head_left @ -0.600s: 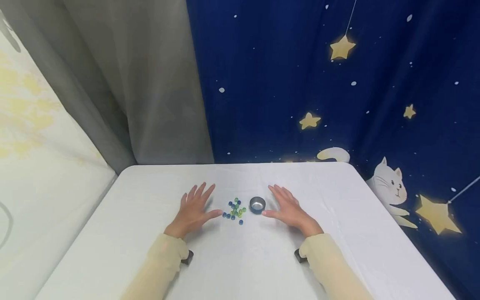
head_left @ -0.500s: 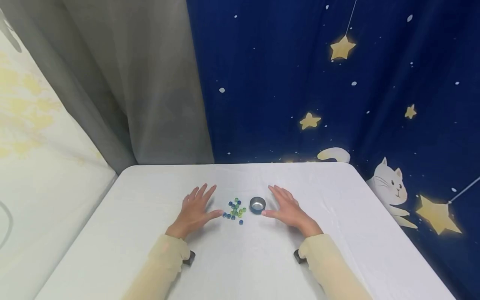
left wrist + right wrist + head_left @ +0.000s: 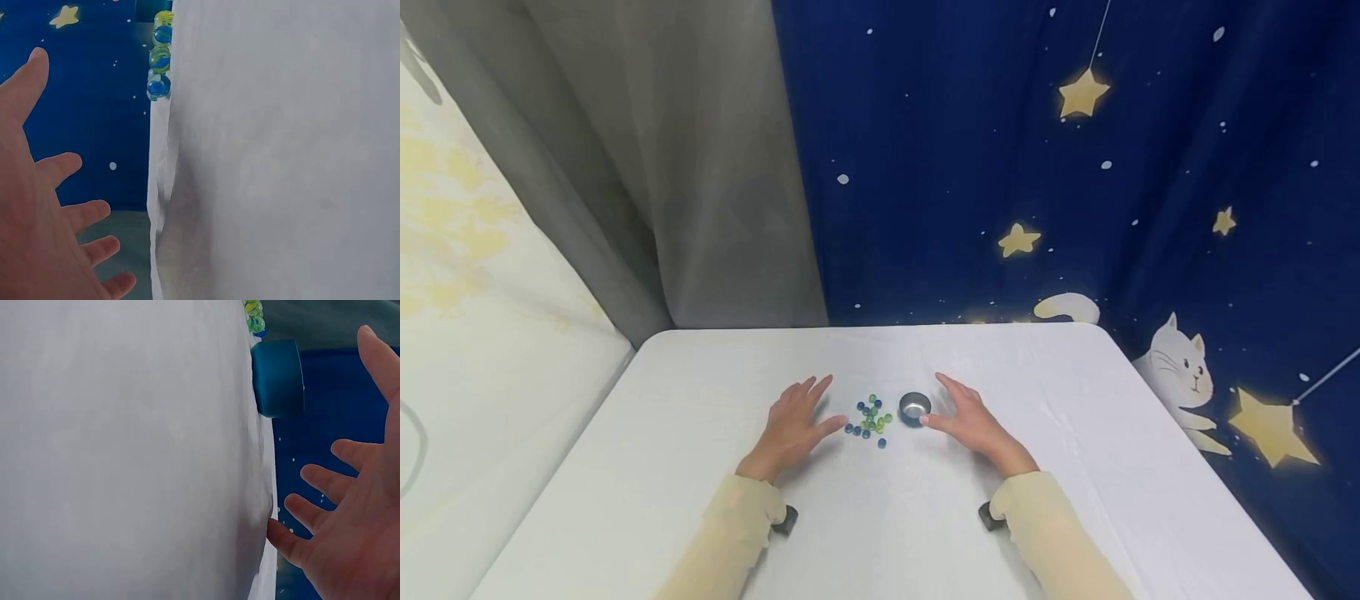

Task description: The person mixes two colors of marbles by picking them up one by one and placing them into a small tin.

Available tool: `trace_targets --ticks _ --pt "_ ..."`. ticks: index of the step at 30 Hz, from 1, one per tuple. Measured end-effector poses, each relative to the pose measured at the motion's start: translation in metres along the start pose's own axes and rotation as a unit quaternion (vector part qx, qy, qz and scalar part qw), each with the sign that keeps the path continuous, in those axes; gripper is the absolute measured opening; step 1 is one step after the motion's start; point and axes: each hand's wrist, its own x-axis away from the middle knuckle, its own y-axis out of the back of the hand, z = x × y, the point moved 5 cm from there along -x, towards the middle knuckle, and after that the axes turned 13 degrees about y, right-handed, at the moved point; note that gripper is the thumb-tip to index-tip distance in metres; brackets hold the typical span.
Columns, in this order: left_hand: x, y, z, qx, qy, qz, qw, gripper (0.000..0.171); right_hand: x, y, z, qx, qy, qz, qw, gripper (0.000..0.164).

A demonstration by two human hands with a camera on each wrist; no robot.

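Fingers spread, holding nothing | left hand (image 3: 793,429) near loose marbles (image 3: 871,425), right hand (image 3: 973,425) near cup (image 3: 914,410) | marbles beside cup on table (image 3: 880,525) | step: seemingly poised, pre-grasp | next: would likely need fingers curling in

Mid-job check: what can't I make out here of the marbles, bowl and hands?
Marbles, head view: too small to read their patterns.
Marbles, left wrist view: nearer ones hide those behind.
Bowl, right wrist view: its own side hides the inside.
Left hand, left wrist view: left edge cuts it off.
Right hand, right wrist view: right edge cuts it off.
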Motion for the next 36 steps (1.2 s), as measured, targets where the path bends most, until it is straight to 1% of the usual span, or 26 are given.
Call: trace_targets --ticks 5,8,13,19,25,29,36 --pt "-0.002 0.000 0.002 0.043 0.015 -0.004 0.9990 0.072 -0.002 -0.002 0.001 -0.014 -0.012 -0.017 1.000 0.090" --pt "-0.003 -0.001 0.002 0.071 0.029 0.003 0.9971 0.069 -0.003 -0.003 0.003 -0.025 -0.017 -0.028 0.999 0.088" --pt "-0.003 -0.005 0.003 0.094 0.046 0.014 0.9944 0.066 -0.006 -0.007 0.006 -0.044 -0.022 -0.039 0.998 0.084" --pt "-0.002 -0.007 0.003 0.128 0.060 0.017 0.9899 0.063 -0.007 -0.010 0.007 -0.062 -0.029 -0.048 0.996 0.081" --pt "-0.003 -0.013 0.002 0.132 0.063 0.024 0.9890 0.064 -0.007 -0.015 0.008 -0.067 -0.033 -0.054 0.996 0.081" --pt "-0.004 -0.016 0.001 0.139 0.064 0.014 0.9882 0.061 -0.007 -0.018 0.008 -0.065 -0.034 -0.058 0.996 0.083" --pt "-0.004 -0.019 -0.006 0.157 0.073 0.013 0.9849 0.053 -0.009 -0.022 0.006 -0.055 -0.047 -0.059 0.996 0.083"
